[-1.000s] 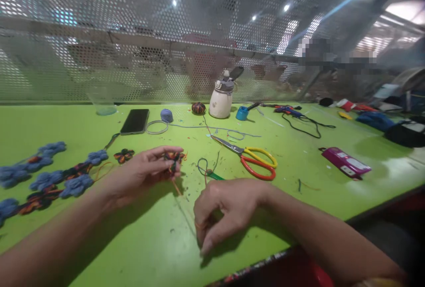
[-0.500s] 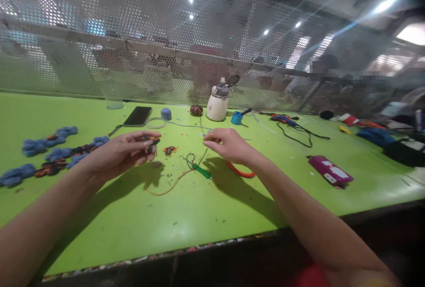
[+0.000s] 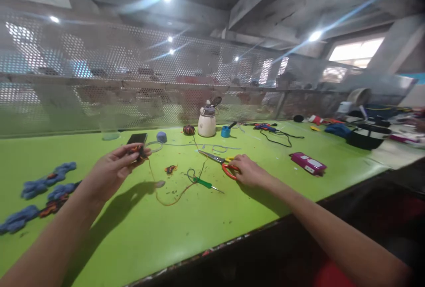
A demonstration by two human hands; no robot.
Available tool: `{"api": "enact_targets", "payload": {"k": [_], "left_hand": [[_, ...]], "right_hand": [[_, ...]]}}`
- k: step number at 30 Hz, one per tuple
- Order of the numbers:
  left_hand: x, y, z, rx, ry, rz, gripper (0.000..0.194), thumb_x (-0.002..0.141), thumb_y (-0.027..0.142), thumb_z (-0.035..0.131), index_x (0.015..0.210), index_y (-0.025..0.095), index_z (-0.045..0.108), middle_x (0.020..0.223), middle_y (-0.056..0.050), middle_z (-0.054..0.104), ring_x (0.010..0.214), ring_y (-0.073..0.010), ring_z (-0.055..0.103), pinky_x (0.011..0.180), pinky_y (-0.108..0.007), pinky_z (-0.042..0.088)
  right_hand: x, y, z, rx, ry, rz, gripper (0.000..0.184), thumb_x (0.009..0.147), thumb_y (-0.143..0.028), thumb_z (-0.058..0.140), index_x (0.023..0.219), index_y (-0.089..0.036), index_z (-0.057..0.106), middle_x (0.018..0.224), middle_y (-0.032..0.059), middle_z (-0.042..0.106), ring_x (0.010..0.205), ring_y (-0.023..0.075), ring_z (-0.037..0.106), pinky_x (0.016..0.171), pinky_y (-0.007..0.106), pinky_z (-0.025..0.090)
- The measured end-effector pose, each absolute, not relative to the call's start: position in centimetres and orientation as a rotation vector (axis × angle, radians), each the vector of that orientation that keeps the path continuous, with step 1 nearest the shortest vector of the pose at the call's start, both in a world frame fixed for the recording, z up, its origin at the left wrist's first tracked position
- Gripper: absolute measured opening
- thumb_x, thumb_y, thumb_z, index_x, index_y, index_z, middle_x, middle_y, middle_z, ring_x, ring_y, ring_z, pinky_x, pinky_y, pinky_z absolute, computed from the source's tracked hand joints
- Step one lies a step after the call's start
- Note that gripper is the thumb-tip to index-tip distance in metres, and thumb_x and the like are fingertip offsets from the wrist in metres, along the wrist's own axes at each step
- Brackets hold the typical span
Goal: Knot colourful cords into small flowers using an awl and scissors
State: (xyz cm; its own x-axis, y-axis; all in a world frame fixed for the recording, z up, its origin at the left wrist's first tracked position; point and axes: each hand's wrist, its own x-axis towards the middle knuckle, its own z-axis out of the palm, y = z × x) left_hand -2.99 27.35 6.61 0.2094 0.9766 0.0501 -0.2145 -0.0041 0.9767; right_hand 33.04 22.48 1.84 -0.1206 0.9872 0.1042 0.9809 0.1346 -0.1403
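Yarnwork (image 3: 137, 150), dark and orange, is pinched between the fingers of the left hand (image 3: 112, 168) in the head view, held above the green table (image 3: 186, 240). An orange strand (image 3: 173, 204) is trailed from it toward the green-handled tool (image 3: 203, 183). Scissors (image 3: 214, 157) are partly covered at the handles by the right hand (image 3: 248, 171); whether they are gripped cannot be told.
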Motion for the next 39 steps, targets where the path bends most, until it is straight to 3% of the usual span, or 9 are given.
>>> {"api": "enact_targets", "payload": {"k": [8, 12, 15, 22, 24, 28, 32, 35, 39], "left_hand": [[-4.2, 27.8, 6.0, 1.096, 0.865, 1.229, 0.011, 0.07, 0.015, 0.074, 0.078, 0.019, 0.067, 0.077, 0.006, 0.074, 0.074, -0.0122, 0.063, 0.063, -0.02, 0.048], [-5.1, 28.7, 5.0, 1.07, 0.835, 1.306, 0.018, 0.066, 0.017, 0.077, 0.079, 0.018, 0.065, 0.073, 0.006, 0.072, 0.073, -0.0108, 0.063, 0.064, -0.019, 0.048], [-5.6, 29.7, 4.0, 1.053, 0.865, 1.437, 0.035, 0.048, 0.008, 0.083, 0.076, 0.016, 0.064, 0.066, 0.003, 0.07, 0.062, -0.0114, 0.062, 0.055, -0.02, 0.046], [-5.5, 30.6, 3.5, 1.038, 0.862, 1.479, 0.035, 0.046, 0.019, 0.082, 0.076, 0.013, 0.065, 0.065, -0.002, 0.068, 0.058, -0.0114, 0.058, 0.05, -0.021, 0.04], [-5.3, 30.3, 3.8, 1.037, 0.847, 1.481, 0.036, 0.046, 0.019, 0.082, 0.077, 0.013, 0.065, 0.065, -0.002, 0.067, 0.057, -0.0109, 0.057, 0.05, -0.021, 0.039], [-5.0, 29.7, 4.2, 1.033, 0.815, 1.472, 0.037, 0.047, 0.02, 0.083, 0.079, 0.013, 0.066, 0.066, -0.003, 0.067, 0.056, -0.011, 0.056, 0.049, -0.021, 0.037], [-4.8, 29.5, 4.3, 1.004, 0.775, 1.489, 0.036, 0.049, 0.019, 0.083, 0.08, 0.013, 0.065, 0.069, -0.002, 0.068, 0.061, -0.0114, 0.059, 0.053, -0.021, 0.041], [-4.8, 29.5, 4.3, 0.936, 0.747, 1.493, 0.031, 0.053, 0.013, 0.08, 0.08, 0.012, 0.066, 0.072, -0.003, 0.069, 0.063, -0.0114, 0.06, 0.056, -0.021, 0.044], [-4.9, 29.7, 4.4, 0.845, 0.654, 1.48, 0.022, 0.059, 0.003, 0.074, 0.078, 0.012, 0.067, 0.074, -0.004, 0.069, 0.065, -0.0111, 0.061, 0.056, -0.021, 0.045]], "right_hand": [[33.2, 26.4, 2.9, -2.279, -2.318, 0.17, 0.068, 0.066, -0.011, 0.063, 0.132, -0.02, 0.046, 0.107, 0.0149, 0.063, 0.08, 0.0244, 0.061, 0.054, 0.026, 0.038], [33.5, 27.1, 3.9, -2.328, -2.39, 0.144, 0.052, 0.076, -0.02, 0.057, 0.128, -0.021, 0.051, 0.106, 0.0133, 0.066, 0.08, 0.0231, 0.063, 0.057, 0.026, 0.039], [34.6, 26.1, 6.1, -2.358, -2.436, 0.006, 0.043, 0.079, -0.025, 0.054, 0.121, -0.018, 0.059, 0.106, 0.0175, 0.065, 0.087, 0.0289, 0.062, 0.062, 0.03, 0.04], [37.8, 22.6, 11.2, -2.264, -2.355, -0.354, 0.055, 0.078, -0.004, 0.045, 0.13, -0.021, 0.051, 0.098, 0.0183, 0.062, 0.093, 0.0295, 0.057, 0.069, 0.034, 0.039], [36.4, 21.3, 11.4, -2.118, -2.219, -0.111, 0.049, 0.08, -0.008, 0.047, 0.127, -0.016, 0.052, 0.096, 0.0167, 0.061, 0.091, 0.0262, 0.056, 0.072, 0.034, 0.041], [29.1, 17.3, 9.3, -1.606, -1.888, 0.96, 0.042, 0.081, -0.039, 0.059, 0.115, -0.016, 0.052, 0.091, 0.0078, 0.059, 0.073, 0.0157, 0.058, 0.065, 0.028, 0.048], [21.3, 14.0, 4.6, -1.057, -1.545, 1.745, 0.049, 0.084, -0.059, 0.047, 0.104, -0.015, 0.051, 0.077, 0.0037, 0.056, 0.061, 0.0122, 0.057, 0.057, 0.026, 0.048], [18.2, 14.0, 1.6, -0.791, -1.303, 1.942, 0.054, 0.087, -0.061, 0.039, 0.107, -0.012, 0.053, 0.078, 0.0053, 0.058, 0.066, 0.0121, 0.06, 0.068, 0.028, 0.048], [16.6, 15.8, 0.8, -0.743, -1.076, 2.098, 0.066, 0.082, -0.072, 0.032, 0.105, -0.013, 0.05, 0.074, 0.0064, 0.06, 0.059, 0.0163, 0.062, 0.06, 0.033, 0.05]]}}
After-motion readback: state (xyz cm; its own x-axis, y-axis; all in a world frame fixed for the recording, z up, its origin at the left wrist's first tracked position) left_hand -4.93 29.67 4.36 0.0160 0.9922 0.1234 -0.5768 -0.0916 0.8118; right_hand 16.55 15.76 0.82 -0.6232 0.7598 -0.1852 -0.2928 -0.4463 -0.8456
